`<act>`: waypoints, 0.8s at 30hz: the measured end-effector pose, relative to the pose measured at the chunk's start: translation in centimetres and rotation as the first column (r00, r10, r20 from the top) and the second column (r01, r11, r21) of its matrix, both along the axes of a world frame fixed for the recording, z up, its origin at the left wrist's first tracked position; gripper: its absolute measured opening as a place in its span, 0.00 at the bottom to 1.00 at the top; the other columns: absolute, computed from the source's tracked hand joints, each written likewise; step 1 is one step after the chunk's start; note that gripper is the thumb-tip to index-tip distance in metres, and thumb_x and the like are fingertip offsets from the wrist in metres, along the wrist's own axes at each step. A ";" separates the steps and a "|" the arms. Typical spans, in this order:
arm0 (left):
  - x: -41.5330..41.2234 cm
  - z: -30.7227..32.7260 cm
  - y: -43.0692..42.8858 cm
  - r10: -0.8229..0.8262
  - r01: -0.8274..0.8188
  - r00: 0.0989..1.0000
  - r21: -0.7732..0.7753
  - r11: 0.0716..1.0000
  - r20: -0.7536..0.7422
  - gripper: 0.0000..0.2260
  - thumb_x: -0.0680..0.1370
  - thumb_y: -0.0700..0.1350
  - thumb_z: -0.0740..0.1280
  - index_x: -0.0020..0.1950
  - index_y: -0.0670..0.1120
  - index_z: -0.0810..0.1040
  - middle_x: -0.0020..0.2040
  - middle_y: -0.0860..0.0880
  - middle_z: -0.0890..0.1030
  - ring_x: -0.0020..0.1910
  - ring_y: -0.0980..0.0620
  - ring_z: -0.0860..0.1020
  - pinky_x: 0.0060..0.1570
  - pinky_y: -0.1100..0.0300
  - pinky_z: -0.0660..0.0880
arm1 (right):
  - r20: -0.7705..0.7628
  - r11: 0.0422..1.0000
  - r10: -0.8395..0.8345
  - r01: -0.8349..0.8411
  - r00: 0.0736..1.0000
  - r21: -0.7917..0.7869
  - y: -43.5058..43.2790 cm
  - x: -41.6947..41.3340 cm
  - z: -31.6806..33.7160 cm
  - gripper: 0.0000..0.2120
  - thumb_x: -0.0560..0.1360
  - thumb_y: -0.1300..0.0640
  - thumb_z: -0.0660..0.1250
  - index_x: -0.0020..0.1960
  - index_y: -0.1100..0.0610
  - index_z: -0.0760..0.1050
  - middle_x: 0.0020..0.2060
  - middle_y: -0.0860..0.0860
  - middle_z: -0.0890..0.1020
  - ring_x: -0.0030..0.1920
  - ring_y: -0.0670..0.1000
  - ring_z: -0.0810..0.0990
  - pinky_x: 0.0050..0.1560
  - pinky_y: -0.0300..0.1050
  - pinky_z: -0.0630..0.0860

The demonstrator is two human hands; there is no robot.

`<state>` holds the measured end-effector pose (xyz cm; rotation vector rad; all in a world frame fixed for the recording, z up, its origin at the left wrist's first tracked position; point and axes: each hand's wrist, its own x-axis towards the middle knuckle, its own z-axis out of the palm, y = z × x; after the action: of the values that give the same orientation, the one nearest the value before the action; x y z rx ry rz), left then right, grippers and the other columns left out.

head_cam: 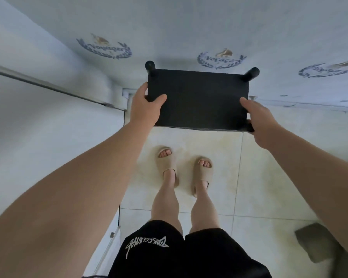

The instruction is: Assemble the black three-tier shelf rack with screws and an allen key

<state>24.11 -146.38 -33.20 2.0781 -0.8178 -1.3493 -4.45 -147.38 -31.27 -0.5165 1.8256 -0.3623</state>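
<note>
Head view, looking straight down: black shorts (189, 253) with white lettering sit nearest, and below them bare legs end in beige sandals (166, 163) standing side by side on a pale tiled floor (269, 177). A grey-green block (317, 243) lies on the tiles at the lower right, well apart from the feet. Both bare forearms reach forward from the bottom corners. The left hand (147, 109) grips the left edge of the rack (199, 97), its thumb lying flat on the top board and its other fingers (143, 87) wrapped round the edge and mostly hidden. The right hand (261, 121) grips the right edge near the front corner, thumb pressed on top and the rest curled out of sight below the board. The rack is seen from above, so only its flat black top shows; whether it stands on the floor or is held off it cannot be told. Two round posts (150, 66) stick out at its far corners. Left of it stands a white panel (38, 117). Beyond the rack spreads a pale blue surface (189, 27) printed with wreath emblems.
</note>
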 end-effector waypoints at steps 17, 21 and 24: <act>-0.2 -1.5 -2.6 0.000 0.006 0.997 -0.074 0.997 0.082 0.25 0.77 0.51 0.70 0.72 0.54 0.69 0.50 0.61 0.77 0.50 0.61 0.78 0.41 0.69 0.73 | 0.012 0.999 -0.012 0.012 1.000 -0.042 -2.8 -0.1 0.2 0.07 0.79 0.42 0.67 0.49 0.44 0.79 0.50 0.40 0.81 0.56 0.50 0.81 0.53 0.45 0.76; -0.1 -1.5 -2.6 -0.046 0.052 0.995 -0.059 0.997 0.089 0.27 0.77 0.53 0.71 0.74 0.52 0.67 0.52 0.60 0.76 0.48 0.61 0.77 0.38 0.74 0.71 | 0.026 0.998 0.001 0.000 1.000 -0.062 -2.6 0.2 0.2 0.05 0.80 0.44 0.66 0.46 0.42 0.77 0.48 0.39 0.79 0.52 0.47 0.80 0.48 0.42 0.74; 0.1 -1.2 -2.7 -0.118 0.121 0.989 -0.026 0.992 0.087 0.29 0.77 0.54 0.71 0.75 0.52 0.65 0.54 0.60 0.73 0.50 0.60 0.75 0.38 0.73 0.69 | 0.011 0.997 0.048 -0.047 0.999 -0.067 -2.1 0.3 0.3 0.06 0.80 0.44 0.66 0.45 0.43 0.76 0.51 0.40 0.79 0.53 0.45 0.79 0.53 0.44 0.73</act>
<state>24.23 -149.04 -34.40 2.1038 -1.0075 -1.3081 -4.16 -149.52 -30.95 -0.6015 1.7908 -0.3949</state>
